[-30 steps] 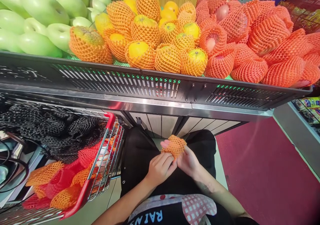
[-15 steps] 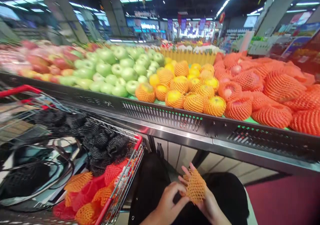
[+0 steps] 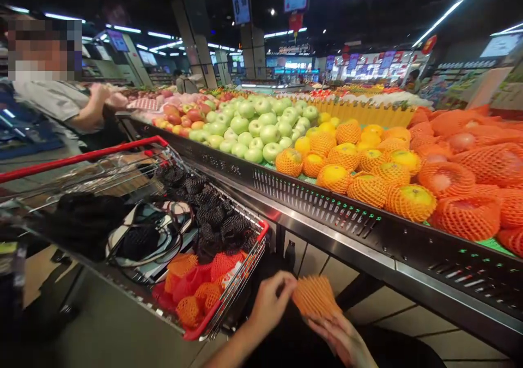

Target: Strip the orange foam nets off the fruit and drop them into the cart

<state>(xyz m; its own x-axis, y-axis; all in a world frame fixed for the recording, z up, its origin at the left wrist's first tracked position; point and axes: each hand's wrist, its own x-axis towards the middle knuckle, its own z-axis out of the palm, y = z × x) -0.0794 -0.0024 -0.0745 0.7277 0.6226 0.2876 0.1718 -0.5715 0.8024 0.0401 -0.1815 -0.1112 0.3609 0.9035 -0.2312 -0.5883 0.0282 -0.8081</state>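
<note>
An orange foam fruit net is stretched between my two hands, low in the middle of the head view. My left hand pinches its left edge between thumb and fingertips. Below it, my right hand has its fingers together against the net's lower end, gripping it there. No fruit shows inside the net, though its inside is mostly hidden. To the left, a shopping cart with red trim holds orange and red foam nets and a heap of black nets.
A black-edged display runs across in front, bearing green apples, oranges in nets and red-netted fruit. Bags and cords lie in the cart. Another person stands at the far left by the display.
The view has swung left, bringing the other person into sight. The net has come off my right hand's fingers and is now held out between both hands.
</note>
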